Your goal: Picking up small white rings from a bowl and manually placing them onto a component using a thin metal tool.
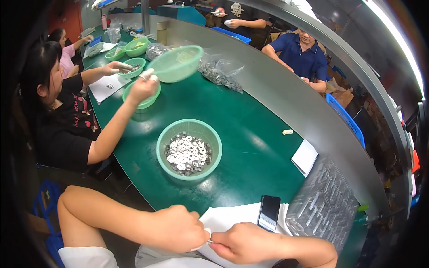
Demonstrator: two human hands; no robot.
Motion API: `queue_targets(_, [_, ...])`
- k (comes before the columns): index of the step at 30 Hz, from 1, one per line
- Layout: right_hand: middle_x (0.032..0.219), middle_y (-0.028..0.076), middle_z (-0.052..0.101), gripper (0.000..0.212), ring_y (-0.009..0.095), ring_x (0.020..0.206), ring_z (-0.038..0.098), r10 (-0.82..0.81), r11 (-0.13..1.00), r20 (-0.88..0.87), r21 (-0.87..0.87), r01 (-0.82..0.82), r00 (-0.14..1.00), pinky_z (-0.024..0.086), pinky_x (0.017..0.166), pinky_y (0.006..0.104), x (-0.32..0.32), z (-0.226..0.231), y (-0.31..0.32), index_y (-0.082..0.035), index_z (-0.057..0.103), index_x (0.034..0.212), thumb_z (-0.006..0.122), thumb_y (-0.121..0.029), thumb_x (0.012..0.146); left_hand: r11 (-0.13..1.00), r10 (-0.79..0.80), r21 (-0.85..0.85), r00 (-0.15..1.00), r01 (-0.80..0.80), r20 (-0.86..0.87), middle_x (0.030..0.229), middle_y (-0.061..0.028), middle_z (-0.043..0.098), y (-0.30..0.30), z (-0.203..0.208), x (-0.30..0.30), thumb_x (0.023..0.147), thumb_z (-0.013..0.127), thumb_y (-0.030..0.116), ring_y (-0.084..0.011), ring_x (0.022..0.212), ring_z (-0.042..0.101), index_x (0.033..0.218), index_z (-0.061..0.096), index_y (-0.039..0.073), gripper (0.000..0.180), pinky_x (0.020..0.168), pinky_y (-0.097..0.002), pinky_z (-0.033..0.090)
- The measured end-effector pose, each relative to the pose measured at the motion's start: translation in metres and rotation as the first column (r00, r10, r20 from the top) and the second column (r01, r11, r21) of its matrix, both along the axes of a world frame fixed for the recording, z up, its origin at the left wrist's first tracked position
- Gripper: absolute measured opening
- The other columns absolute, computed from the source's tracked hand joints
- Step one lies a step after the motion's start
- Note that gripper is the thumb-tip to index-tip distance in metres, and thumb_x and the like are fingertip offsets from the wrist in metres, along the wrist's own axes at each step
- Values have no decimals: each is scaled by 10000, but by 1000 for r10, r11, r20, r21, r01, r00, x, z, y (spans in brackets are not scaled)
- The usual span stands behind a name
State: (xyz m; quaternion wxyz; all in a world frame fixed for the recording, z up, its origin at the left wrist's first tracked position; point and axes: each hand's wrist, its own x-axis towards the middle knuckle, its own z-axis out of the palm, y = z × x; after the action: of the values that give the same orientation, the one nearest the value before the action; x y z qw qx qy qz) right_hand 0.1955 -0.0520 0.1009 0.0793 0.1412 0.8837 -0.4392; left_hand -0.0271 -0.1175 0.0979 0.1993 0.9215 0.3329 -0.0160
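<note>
Right fingers (222, 251), left fingers (207, 233) — metal piece (210, 241) between

Worn on my head, the left fisheye of a pair looks down and forward: my bare left grip (179, 228) and bare right grip (246, 242) sit close, near the lower edge, while the glossy green counter (250, 176) stretches away to a smooth grey partition (277, 89), edges bowing rimward.
</note>
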Motion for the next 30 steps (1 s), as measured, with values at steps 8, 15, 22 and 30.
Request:
queue_targets(8, [609, 188, 616, 197, 414, 567, 629, -62, 970, -120, 225, 88, 991, 512, 541, 508, 3, 33, -21, -43, 563, 843, 580, -198, 963, 933, 82, -349, 996, -88, -32, 757, -169, 689, 1, 20, -13, 876, 581, 168, -372, 751, 688, 821, 626, 44, 143, 615, -471, 563])
queue_targets(15, [599, 143, 603, 212, 358, 513, 613, -311, 844, -36, 448, 294, 950, 484, 485, 448, 23, 35, 5, -35, 557, 799, 612, -167, 956, 602, 795, -429, 558, -673, 239, 757, -103, 654, 47, -32, -135, 1021, 621, 367, -139, 707, 576, 904, 669, -1, 390, 669, -360, 497])
queue_targets(22, [570, 114, 554, 253, 295, 460, 534, -335, 901, -364, 146, 409, 869, 412, 464, 385, -7, 26, 30, -28, 563, 753, 644, -137, 965, 217, 885, -119, 144, -969, 442, 822, -95, 668, 169, -77, -276, 981, 659, 233, -166, 733, 635, 1052, 627, -22, 267, 687, -362, 518])
queue_targets(30, [579, 59, 592, 219, 134, 480, 568, -472, 868, -442, -83, 489, 763, 395, 453, 296, -9, -3, 43, -13, 601, 786, 643, -112, 976, 133, 843, -192, 9, -972, 539, 864, -66, 707, 172, -79, -301, 990, 589, 133, -132, 673, 583, 1256, 608, 18, 290, 617, -288, 479])
